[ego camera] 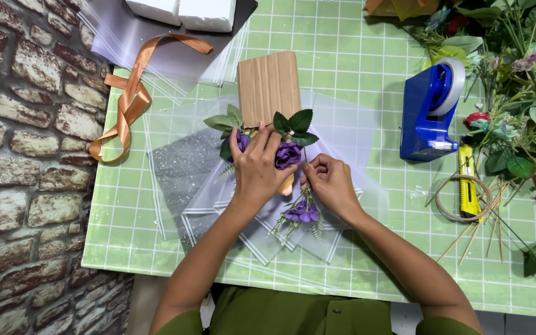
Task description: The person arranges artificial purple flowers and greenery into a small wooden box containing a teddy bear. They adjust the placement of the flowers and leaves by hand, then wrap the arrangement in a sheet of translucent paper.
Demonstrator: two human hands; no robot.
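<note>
Purple flowers (287,154): fabric-like blooms with green leaves, on translucent wrapping sheets (181,174) mid-table.
Left hand (257,166): fingers curled over the stems, clasping the bunch.
Right hand (330,183): fingertips pinching a thin stem.
Corrugated card (268,87): tan, ribbed, just behind the flowers.
Ribbon (133,93): coppery satin, looped, left.
Tape dispenser (429,111): blue plastic, right.
Table (342,43): green grid mat.

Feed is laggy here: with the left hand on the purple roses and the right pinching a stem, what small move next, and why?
Probably slide the stem up beside the roses: the left hand grips them, the right hand pinches the stem just beside, its bloom low.
</note>
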